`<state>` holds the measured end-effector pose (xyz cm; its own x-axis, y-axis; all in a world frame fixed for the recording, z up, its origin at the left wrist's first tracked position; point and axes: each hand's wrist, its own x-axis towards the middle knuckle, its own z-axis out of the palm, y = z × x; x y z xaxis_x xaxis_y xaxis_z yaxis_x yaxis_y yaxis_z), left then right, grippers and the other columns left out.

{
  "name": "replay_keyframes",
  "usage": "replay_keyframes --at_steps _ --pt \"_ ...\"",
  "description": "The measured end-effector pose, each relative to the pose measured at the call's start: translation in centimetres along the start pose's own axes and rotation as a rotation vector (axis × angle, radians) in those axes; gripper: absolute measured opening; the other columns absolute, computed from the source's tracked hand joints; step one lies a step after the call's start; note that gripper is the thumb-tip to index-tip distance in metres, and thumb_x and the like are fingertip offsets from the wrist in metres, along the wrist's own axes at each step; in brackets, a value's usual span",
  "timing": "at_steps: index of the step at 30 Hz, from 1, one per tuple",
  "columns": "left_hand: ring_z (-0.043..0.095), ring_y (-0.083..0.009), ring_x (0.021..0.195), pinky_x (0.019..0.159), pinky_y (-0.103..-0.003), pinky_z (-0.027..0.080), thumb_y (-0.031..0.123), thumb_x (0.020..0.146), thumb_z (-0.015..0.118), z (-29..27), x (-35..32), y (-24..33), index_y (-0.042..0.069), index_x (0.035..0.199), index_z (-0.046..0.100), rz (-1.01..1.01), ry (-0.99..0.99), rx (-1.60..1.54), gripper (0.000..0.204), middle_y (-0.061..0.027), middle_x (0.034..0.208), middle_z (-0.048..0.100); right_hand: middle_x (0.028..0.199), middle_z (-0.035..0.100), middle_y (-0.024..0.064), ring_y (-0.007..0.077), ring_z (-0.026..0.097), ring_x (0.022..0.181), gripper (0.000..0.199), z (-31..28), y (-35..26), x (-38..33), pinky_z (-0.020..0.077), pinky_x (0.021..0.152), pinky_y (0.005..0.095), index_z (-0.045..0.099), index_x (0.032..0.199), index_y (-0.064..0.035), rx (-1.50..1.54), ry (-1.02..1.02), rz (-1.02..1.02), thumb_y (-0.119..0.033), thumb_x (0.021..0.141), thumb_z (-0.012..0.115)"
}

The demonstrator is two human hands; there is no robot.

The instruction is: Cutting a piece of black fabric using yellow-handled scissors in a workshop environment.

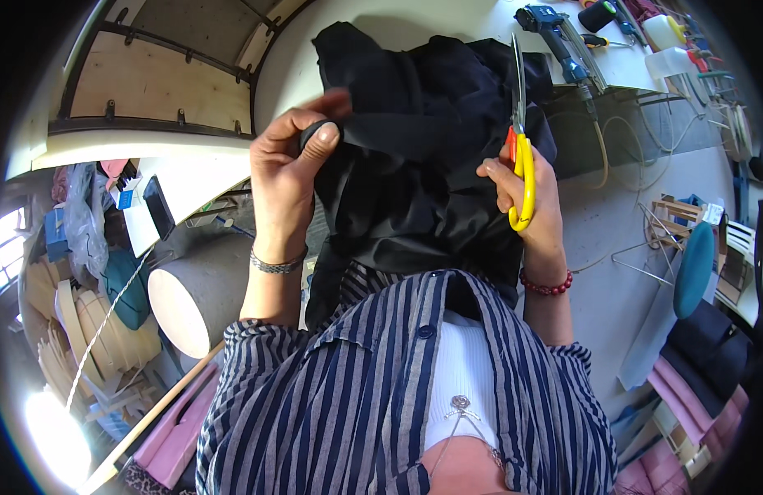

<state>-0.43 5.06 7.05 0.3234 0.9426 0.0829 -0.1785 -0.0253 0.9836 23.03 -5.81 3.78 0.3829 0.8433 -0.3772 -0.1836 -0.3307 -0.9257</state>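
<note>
Black fabric (pixel 431 115) lies bunched over the white table and hangs down in front of me. My left hand (pixel 295 153) pinches an edge of this fabric between thumb and fingers, lifting it at the left side. In my right hand (pixel 530 190) is a pair of scissors (pixel 522 169) with yellow handles and a red part near the pivot. Their long metal blades point away from me, upright beside the fabric's right side, and look closed together. The fabric hides part of my right fingers.
A blue-grey air tool (pixel 555 41) with a hose lies at the table's far right, near a screwdriver (pixel 606 41) and a white bottle (pixel 664 31). A wood-backed frame (pixel 159 78) stands at the far left. Below it are a large roll (pixel 192 297) and wooden pieces (pixel 93 330).
</note>
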Motion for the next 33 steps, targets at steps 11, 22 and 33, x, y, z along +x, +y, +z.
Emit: replay_keyframes --at_steps 11,22,33 --pt "0.063 -0.0318 0.086 0.080 -0.045 0.050 0.013 0.080 0.066 1.1 -3.9 6.3 -0.001 0.077 0.050 0.507 -0.169 0.193 0.021 -0.0229 0.088 0.062 0.085 0.064 0.0173 0.0056 0.044 0.038 0.051 5.5 -2.6 4.6 0.0382 0.037 0.0194 0.051 0.094 0.0028 0.221 -0.309 0.129 -0.044 0.079 0.066" --pt "0.068 -0.0286 0.067 0.066 -0.037 0.055 0.012 0.079 0.068 1.0 -5.9 4.9 0.002 0.067 0.056 0.202 -0.449 -0.144 0.020 -0.0189 0.076 0.065 0.059 0.049 0.0017 0.0129 0.050 0.046 0.023 8.6 0.6 8.8 0.0418 0.045 0.0267 0.049 0.083 -0.0044 0.538 -0.201 0.063 0.001 0.068 0.066" --pt "0.065 -0.0142 0.069 0.062 -0.024 0.050 0.005 0.079 0.067 -1.8 -3.8 -0.7 -0.004 0.073 0.060 -0.583 -1.028 -0.091 0.012 -0.0099 0.076 0.065 0.055 0.042 -0.0005 0.0085 0.037 0.037 0.023 1.3 -1.8 2.7 0.0363 0.039 0.0231 0.049 0.091 -0.0053 0.544 -0.181 -0.105 -0.004 0.069 0.057"
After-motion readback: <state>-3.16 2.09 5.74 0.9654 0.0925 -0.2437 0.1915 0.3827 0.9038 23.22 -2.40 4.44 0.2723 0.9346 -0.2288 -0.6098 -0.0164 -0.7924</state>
